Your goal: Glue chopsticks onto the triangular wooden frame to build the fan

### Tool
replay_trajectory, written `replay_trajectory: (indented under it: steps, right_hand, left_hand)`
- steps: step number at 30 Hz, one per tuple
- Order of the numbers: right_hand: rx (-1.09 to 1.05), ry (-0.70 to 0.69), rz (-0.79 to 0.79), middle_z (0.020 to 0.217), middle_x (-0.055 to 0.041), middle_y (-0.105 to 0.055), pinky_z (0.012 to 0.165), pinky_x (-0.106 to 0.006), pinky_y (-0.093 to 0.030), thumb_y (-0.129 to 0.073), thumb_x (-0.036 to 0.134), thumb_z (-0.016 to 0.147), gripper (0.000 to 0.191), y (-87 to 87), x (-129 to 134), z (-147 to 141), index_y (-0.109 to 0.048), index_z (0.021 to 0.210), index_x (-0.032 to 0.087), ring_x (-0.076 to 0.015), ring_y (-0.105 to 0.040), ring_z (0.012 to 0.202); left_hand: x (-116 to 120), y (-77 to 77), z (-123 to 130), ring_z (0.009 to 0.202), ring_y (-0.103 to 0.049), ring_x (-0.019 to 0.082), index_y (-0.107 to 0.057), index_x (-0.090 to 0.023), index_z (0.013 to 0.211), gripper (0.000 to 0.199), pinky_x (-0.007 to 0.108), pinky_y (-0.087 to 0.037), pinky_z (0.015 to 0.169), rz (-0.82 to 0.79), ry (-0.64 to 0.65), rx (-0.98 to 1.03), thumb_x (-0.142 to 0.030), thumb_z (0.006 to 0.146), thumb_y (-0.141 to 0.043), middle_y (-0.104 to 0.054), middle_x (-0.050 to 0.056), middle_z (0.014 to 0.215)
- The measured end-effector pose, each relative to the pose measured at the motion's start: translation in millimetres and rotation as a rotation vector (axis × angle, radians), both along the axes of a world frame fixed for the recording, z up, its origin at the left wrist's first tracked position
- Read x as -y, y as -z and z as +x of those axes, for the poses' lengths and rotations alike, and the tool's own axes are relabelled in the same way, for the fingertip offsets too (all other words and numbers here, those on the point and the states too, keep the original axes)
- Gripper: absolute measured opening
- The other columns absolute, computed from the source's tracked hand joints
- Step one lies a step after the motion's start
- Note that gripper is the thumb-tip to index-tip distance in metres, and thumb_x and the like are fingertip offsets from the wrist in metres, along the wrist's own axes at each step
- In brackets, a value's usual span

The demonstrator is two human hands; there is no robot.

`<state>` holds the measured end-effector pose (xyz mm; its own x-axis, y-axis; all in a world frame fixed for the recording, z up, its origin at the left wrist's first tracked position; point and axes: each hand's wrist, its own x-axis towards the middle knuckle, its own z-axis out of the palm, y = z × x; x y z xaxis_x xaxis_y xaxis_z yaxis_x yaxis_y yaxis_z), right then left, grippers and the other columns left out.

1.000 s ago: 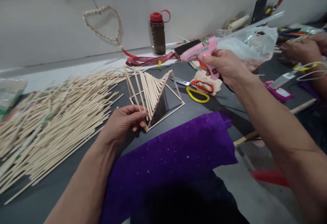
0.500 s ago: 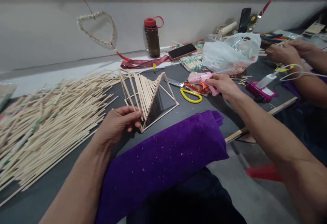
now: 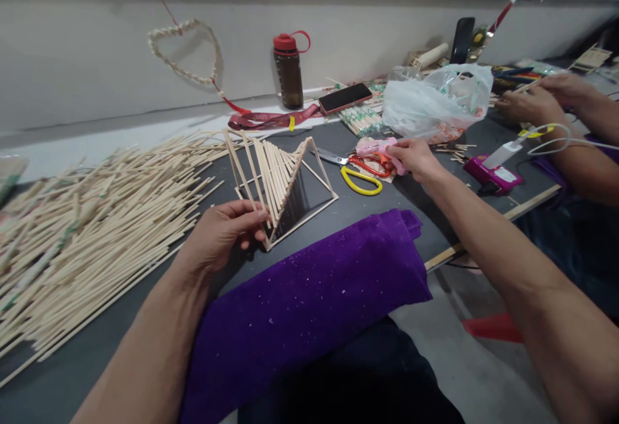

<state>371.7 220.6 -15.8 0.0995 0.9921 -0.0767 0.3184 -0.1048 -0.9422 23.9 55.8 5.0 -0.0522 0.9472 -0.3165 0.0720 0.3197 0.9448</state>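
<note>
My left hand (image 3: 231, 227) pinches the near left corner of a small frame of wooden sticks (image 3: 275, 182). This frame stands on the dark table, with a square base and a slanted row of sticks on one side. Further right, my right hand (image 3: 414, 158) is closed round a pink hot glue gun (image 3: 374, 147). The gun lies low over a crumpled, stained cloth or paper, its tip pointing left. Beside it are scissors (image 3: 360, 181) with one yellow and one orange handle loop, their blades reaching toward the frame. My fingers hide part of the gun's handle.
Loose wooden sticks (image 3: 111, 231) cover the left side. A purple cloth (image 3: 319, 289) lies along the near edge. Behind stand a bottle (image 3: 289, 73), a phone (image 3: 345, 97) and a plastic bag (image 3: 435, 102). A purple power strip (image 3: 493, 176) and another person's hands (image 3: 536, 98) are at right.
My right hand and the glue gun have shifted slightly left and lower onto the crumpled cloth or paper. My left hand and the stick frame stay in place.
</note>
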Motion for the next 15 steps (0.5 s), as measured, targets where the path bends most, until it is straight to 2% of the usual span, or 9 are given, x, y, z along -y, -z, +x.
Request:
replay_trajectory:
  steps: [2, 5, 8, 11, 13, 15]
  right_hand:
    - [0.176, 0.044, 0.039, 0.069, -0.0093, -0.066, 0.052, -0.030, -0.050, -0.065, 0.032, 0.074, 0.023, 0.9, -4.7, 3.0, -0.065, 0.086, 0.013, -0.0212, -0.064, 0.063]
    - [0.592, 0.106, 0.113, 0.087, -0.0129, -0.068, 0.071, -0.037, -0.052, -0.067, 0.039, 0.073, 0.044, -0.9, -6.4, 10.3, -0.062, 0.107, 0.011, -0.0275, -0.065, 0.083]
    - [0.902, 0.103, 0.185, 0.099, -0.0178, -0.067, 0.084, -0.044, -0.047, -0.062, 0.042, 0.078, 0.047, -11.0, 1.5, 10.3, -0.062, 0.112, 0.010, -0.0323, -0.061, 0.097]
    - [0.924, 0.056, 0.449, 0.102, -0.0172, -0.066, 0.085, -0.041, -0.044, -0.057, 0.036, 0.083, 0.035, -33.3, 13.8, -6.7, -0.066, 0.109, 0.014, -0.0283, -0.060, 0.097]
    - [0.818, -0.043, 0.616, 0.097, -0.0115, -0.068, 0.080, -0.035, -0.044, -0.057, 0.031, 0.083, 0.026, -53.4, 20.0, -27.8, -0.069, 0.102, 0.018, -0.0226, -0.060, 0.088]
    - [0.666, -0.198, 0.697, 0.090, -0.0056, -0.070, 0.073, -0.029, -0.043, -0.056, 0.027, 0.083, 0.019, -73.8, 22.4, -54.7, -0.071, 0.093, 0.022, -0.0173, -0.059, 0.079]
  left_hand:
    - [-0.2, 0.2, -0.3, 0.040, -0.054, 0.008, -0.067, -0.014, 0.073, 0.020, 0.013, -0.031, 0.034, -0.005, 0.005, 0.004, -0.029, 0.066, -0.078, -0.062, 0.002, 0.049]
    - [0.4, 1.2, -1.0, 0.040, -0.054, 0.008, -0.067, -0.014, 0.075, 0.020, 0.013, -0.031, 0.035, -0.003, 0.003, 0.004, -0.030, 0.067, -0.077, -0.062, 0.002, 0.049]
    - [1.9, 1.8, -1.1, 0.039, -0.054, 0.008, -0.066, -0.014, 0.075, 0.020, 0.014, -0.031, 0.035, 0.001, -0.002, 0.022, -0.029, 0.068, -0.077, -0.062, 0.002, 0.050]
    - [2.7, 2.4, -0.7, 0.038, -0.051, 0.007, -0.066, -0.014, 0.074, 0.018, 0.014, -0.031, 0.035, -0.001, 0.005, 0.027, -0.028, 0.069, -0.076, -0.061, 0.001, 0.049]
    - [2.9, 3.1, -0.7, 0.037, -0.050, 0.006, -0.066, -0.014, 0.074, 0.017, 0.014, -0.030, 0.035, -0.003, 0.005, 0.025, -0.028, 0.070, -0.075, -0.061, 0.001, 0.048]
    - [3.2, 3.7, -0.7, 0.038, -0.051, 0.006, -0.066, -0.015, 0.075, 0.017, 0.014, -0.030, 0.035, -0.007, 0.001, 0.026, -0.028, 0.070, -0.075, -0.062, 0.000, 0.049]
